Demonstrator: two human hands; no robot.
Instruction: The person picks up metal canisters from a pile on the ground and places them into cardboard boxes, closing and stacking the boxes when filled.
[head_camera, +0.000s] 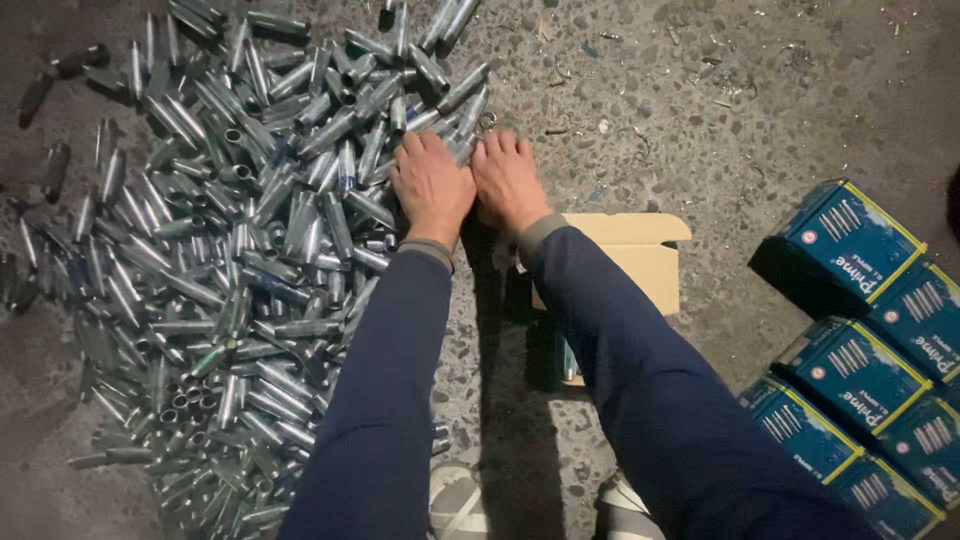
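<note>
Both hands are down flat, side by side at the centre of the view, palms to the floor and fingers spread forward toward 12 o'clock; the left hand (432, 188) lies on the edge of the pile with fingertips among the tubes, and the right hand (508, 182) presses beside it, thumbs nearly touching. Neither hand is closed around anything that shows, though what sits under the palms is hidden. Short metal tubes (250, 260), silvery with a greenish sheen, sprawl in a big heap from 12 o'clock round through 9 o'clock to 7 o'clock of the hands, so the pile lies mostly left of and beyond the fingers, with the nearest pieces touching the left fingertips and a few at the right ones. Dark blue sleeves (640, 370) run back toward 6 o'clock. At 4 o'clock of the right hand an open cardboard box (640, 255) peeks out, its inside largely hidden behind the right forearm. Further off at 4 o'clock, stacked blue boxes (860, 350) with yellow edging are cut off by the right border. Speckled concrete floor (720, 110) carries scattered debris too small to identify. Light shoes (455, 505) show at the bottom edge, cropped. Dim light blurs the tubes at far left.
</note>
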